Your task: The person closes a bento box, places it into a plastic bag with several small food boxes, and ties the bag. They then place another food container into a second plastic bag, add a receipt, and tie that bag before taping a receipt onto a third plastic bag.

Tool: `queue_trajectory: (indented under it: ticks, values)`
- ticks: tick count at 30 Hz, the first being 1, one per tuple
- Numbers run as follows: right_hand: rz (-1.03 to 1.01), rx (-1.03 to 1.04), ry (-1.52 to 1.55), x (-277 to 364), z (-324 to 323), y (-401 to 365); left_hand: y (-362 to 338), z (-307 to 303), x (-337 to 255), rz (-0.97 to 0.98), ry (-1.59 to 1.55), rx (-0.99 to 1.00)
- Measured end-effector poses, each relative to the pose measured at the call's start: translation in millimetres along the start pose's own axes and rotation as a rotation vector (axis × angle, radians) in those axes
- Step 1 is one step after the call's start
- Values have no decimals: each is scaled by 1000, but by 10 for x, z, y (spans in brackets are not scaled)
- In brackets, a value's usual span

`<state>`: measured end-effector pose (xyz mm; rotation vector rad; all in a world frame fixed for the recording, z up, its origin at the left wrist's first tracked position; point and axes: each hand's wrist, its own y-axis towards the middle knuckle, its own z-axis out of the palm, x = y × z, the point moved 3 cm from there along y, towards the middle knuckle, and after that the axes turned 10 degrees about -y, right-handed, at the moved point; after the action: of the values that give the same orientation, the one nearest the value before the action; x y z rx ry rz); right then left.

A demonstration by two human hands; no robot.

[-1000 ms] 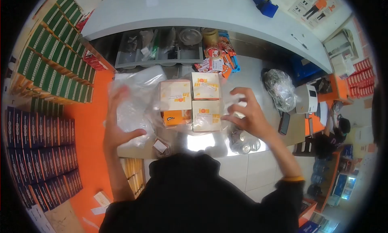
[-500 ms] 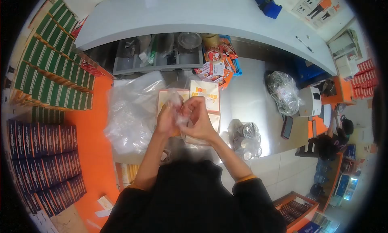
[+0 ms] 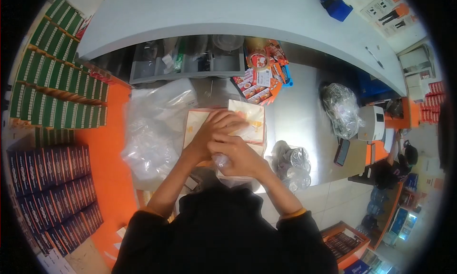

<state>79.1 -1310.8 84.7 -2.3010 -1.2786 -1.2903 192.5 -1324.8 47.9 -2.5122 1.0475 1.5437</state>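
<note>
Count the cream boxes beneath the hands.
3: left box, upper-right box, and lower-right box, mostly hidden by the right hand. The hands or other boxes may hide more.

A bright light reflects on the metal counter (image 3: 302, 102). Above it there is a long grey shelf (image 3: 190, 12). The floor (image 3: 328, 198) has pale tiles. At the left stand stacked green boxes (image 3: 62, 74) beside an orange surface (image 3: 112, 179). A poster (image 3: 388, 10) hangs on the wall.
</note>
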Motion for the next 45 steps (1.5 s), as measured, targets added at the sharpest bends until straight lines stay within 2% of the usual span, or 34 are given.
queue_trajectory:
  ticks: [2, 4, 6, 7, 8, 10, 11, 12, 14, 15, 16, 18, 19, 22, 23, 25, 26, 29, 30, 32, 33, 34, 35, 36, 37, 38, 39, 40, 42, 45]
  values:
    - [21, 47, -5, -18, -87, -74, -50, 72, 87, -34, 74, 60]
    - [41, 6, 241, -10, -185, -231, -94, 175, 174, -75, 144, 122]
    - [194, -237, 466, -411, -331, -610, -169, 157, 272, -218, -84, -181]
    - [364, -476, 216, -427, -471, -702, -200, 112, 264, -377, -250, -218]
    - [367, -471, 221, -462, -442, -683, -199, 101, 204, -384, -252, -220]
    - [284, -137, -388, -538, -269, -590, -198, 129, 150, -555, -431, -474]
    - [265, -32, -407, -561, -88, -517, -215, 221, 142, -549, -377, -548]
    - [274, -31, -403, -548, -43, -459, -160, 262, 60, -555, -382, -541]
    - [311, -21, -560, -568, -29, -306, -21, 214, -204, -338, -3, -521]
    - [220, -75, -681, -632, 84, -241, -33, 252, -209, -320, -71, -376]
    - [215, -68, -676, -678, 134, -217, -30, 264, -240, -328, -70, -383]
    - [76, -172, -211, -677, 167, -135, 42, 342, -319, -319, 24, -255]
    - [75, -162, -206, -676, 171, -150, 65, 329, -332, -342, 33, -206]
    - [137, 111, -95, -702, 164, -282, 137, 154, -400, -308, -6, -171]
    - [137, 118, -95, -710, 142, -280, 151, 129, -355, -311, -10, -176]
    - [-37, 158, -148, -673, 110, -261, 166, 117, -290, -318, -34, -151]
    - [-35, 161, -147, -657, 139, -221, 195, 155, -314, -320, -37, -151]
    - [257, -28, 318, -653, 275, -46, 345, 302, -487, -221, 95, -101]
    - [257, -25, 318, -701, 312, -105, 314, 310, -496, -222, 94, -103]
    - [354, 106, 398, -943, 504, -355, 199, 292, -485, -179, -61, -14]
    - [402, 171, 436, -1019, 538, -420, 103, 52, -530, -134, -253, -8]
    - [-91, -96, -94, -731, 256, -227, -67, -132, -467, -127, -242, -115]
    - [-83, -20, -82, -667, 221, -192, -169, -252, -425, -120, -232, -217]
    - [-72, 49, -68, -621, 225, -164, -179, -228, -347, -118, -231, -203]
    - [-65, 40, -60, -549, 259, -119, -224, -173, -203, -203, -171, -207]
    - [-151, -58, -44, -444, 289, -58, -263, -153, -114, -291, -108, -219]
    - [-244, -158, -34, -365, 265, 11, -189, -160, -124, -275, -146, -215]
    - [-251, -161, -31, -304, 203, 75, -159, -158, -83, -275, -138, -216]
    - [-330, -54, -305, -164, 148, 96, -166, -38, 4, -222, -30, -149]
    - [-382, -46, -391, -168, 157, 72, -166, 47, 74, -190, -43, -141]
